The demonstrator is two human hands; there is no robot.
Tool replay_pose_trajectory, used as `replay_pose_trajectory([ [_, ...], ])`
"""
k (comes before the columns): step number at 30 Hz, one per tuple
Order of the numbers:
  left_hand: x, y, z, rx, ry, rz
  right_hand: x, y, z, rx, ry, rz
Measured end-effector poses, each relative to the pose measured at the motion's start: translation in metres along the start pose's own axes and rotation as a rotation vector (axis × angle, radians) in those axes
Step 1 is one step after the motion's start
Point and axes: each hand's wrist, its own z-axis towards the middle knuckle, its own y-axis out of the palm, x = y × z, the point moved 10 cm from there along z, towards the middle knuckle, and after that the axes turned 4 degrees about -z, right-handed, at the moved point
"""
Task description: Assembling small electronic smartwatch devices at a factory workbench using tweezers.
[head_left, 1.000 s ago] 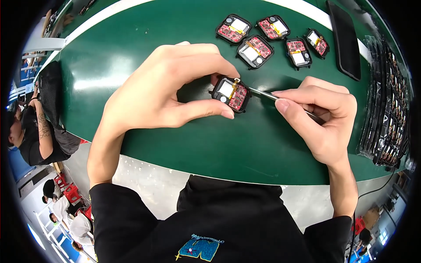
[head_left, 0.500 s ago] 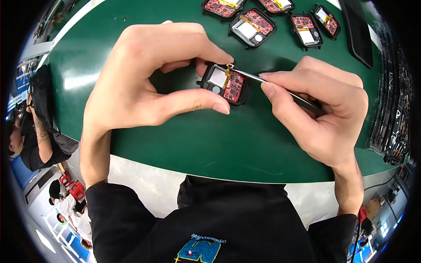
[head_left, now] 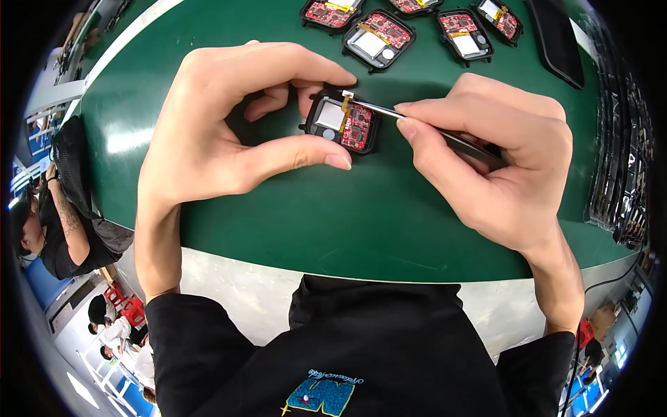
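Observation:
My left hand (head_left: 215, 132) is closed around a small black smartwatch case (head_left: 321, 132), thumb along its near side and bent fingers at its far left. The index fingertip stands just off the far edge. Inside the case show a red circuit board (head_left: 358, 125), a silvery-white battery (head_left: 329, 115) and a grey round part. A thin yellow-orange flex cable (head_left: 344, 115) crosses between them, its whitish end (head_left: 348, 94) sticking up at the far rim. My right hand (head_left: 497, 153) pinches slim metal tweezers (head_left: 382, 109), with their tips beside that end; whether they grip it I cannot tell.
Several similar opened watch cases (head_left: 379, 40) lie at the back of the green table (head_left: 333, 229). A long black flat object (head_left: 556, 42) is at the far right, near a stack of dark plastic-wrapped items (head_left: 615, 160). Another person (head_left: 66, 222) sits at the left.
The cable's whitish end now stands more visible above the far rim. My left index fingertip has drawn slightly away from it. The tweezers remain beside it, and the whole view has shifted a little.

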Motion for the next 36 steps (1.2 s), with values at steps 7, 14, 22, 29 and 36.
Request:
replay_pose_trajectory([
  [7,0.001,0.002,0.001,-0.016,-0.028,0.018,-0.011,-0.006,-0.002,0.06,-0.109,-0.119],
  [14,0.001,0.001,0.002,-0.003,-0.003,-0.002,-0.013,-0.001,-0.004,0.076,-0.129,-0.143],
  [22,-0.004,-0.001,0.001,-0.07,0.006,-0.034,-0.002,0.001,0.0,-0.005,-0.019,0.05],
  [29,-0.005,0.002,0.001,-0.119,0.01,-0.029,0.002,0.002,-0.001,-0.025,0.013,0.075],
  [36,-0.004,0.004,0.002,-0.137,0.055,-0.032,0.003,0.002,0.001,-0.045,0.05,0.065],
])
